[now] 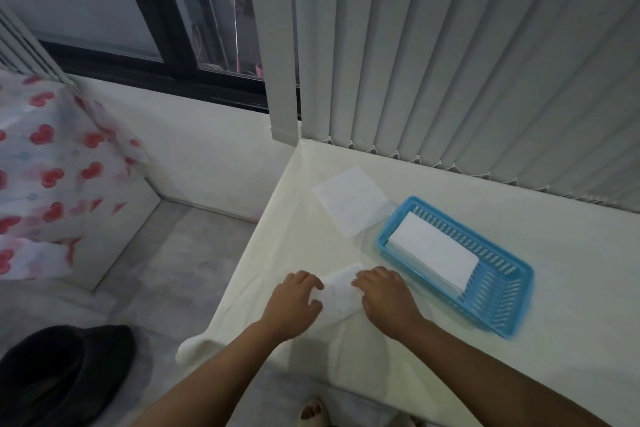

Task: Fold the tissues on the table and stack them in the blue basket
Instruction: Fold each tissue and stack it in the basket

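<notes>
A white tissue (338, 291) lies folded into a narrow strip on the cream-covered table (519, 374). My left hand (294, 302) presses its left side and my right hand (386, 295) presses its right side, fingers curled onto it. To the right stands the blue basket (512, 315), slatted, with a stack of folded white tissues (434, 251) in its far half. Beyond my hands, unfolded flat tissues (349, 199) lie on the table near its far left corner, beside the basket.
Grey vertical blinds (467, 62) hang along the table's far edge. The table's left edge drops to a grey floor (180, 263). A cherry-print cover (52, 177) is at the left, a black cushion (59, 378) at the lower left.
</notes>
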Demonstrator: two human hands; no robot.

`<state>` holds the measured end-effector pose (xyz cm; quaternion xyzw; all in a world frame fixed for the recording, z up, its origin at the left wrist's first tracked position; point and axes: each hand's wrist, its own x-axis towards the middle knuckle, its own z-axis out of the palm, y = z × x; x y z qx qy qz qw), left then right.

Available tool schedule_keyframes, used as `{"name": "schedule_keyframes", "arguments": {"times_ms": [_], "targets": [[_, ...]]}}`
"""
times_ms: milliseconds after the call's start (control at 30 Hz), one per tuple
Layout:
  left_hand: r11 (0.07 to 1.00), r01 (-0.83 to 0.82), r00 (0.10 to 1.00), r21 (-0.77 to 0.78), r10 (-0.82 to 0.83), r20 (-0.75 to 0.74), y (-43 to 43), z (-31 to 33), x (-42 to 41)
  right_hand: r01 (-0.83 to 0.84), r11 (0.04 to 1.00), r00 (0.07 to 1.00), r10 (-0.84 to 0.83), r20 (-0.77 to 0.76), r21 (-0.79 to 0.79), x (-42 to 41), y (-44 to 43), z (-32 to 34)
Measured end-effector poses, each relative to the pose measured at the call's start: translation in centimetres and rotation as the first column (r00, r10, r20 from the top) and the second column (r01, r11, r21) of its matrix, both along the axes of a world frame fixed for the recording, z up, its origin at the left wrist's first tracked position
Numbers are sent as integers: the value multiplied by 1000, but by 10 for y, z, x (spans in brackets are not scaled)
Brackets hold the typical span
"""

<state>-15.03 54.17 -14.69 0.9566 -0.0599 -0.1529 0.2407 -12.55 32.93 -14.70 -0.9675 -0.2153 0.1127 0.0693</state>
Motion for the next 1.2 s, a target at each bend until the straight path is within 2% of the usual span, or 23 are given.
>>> {"name": "schedule_keyframes", "arguments": {"times_ms": [67,200,300,433,567,667,767,867,967,1033,1100,1167,1200], "targets": [[997,28,998,78,-32,57,-9,-5,-1,-25,999,1000,25,-6,-22,-1,6,-5],[950,191,981,246,-179,-68,-25,-24,-17,-87,991,989,74,-125,-102,-4,9,-16],[942,163,986,294,-169,-6,-16,-37,-29,-35,992,991,19,-133,-121,-4,-3,-27],[922,171,984,347,-143,-107,5,-48,-39,5,981,992,-29,-123,-192,-4,-20,-28],[920,125,992,371,-126,-22,0,-40,-35,90,982,987,-110,-119,-165,-8,-27,-28],[953,-10,995,303,-20,95,-8,-22,-23,96,977,992,-111,-66,-189,-22,-27,-20],[967,-106,992,233,86,94,-17,-8,2,43,976,989,-72,-130,-214,-43,-25,-24],[975,-174,979,138,187,-84,-25,-2,24,79,972,984,-112,-142,-219,-57,-26,-25],[981,-193,938,28,193,-287,-26,5,39,74,971,994,-89,-59,-225,-58,-30,-28],[990,-134,937,50,143,-319,-25,9,43,110,971,992,-122,-41,-211,-56,-33,-22],[988,-150,937,26,150,-316,-22,15,44,179,967,983,-184,-10,-178,-52,-36,-13],[964,-256,924,-68,224,-309,-17,23,45,239,966,971,-237,35,-94,-50,-33,-5],[926,-341,908,-162,279,-314,-14,28,45,271,963,962,-270,38,-12,-49,-29,2]]}}
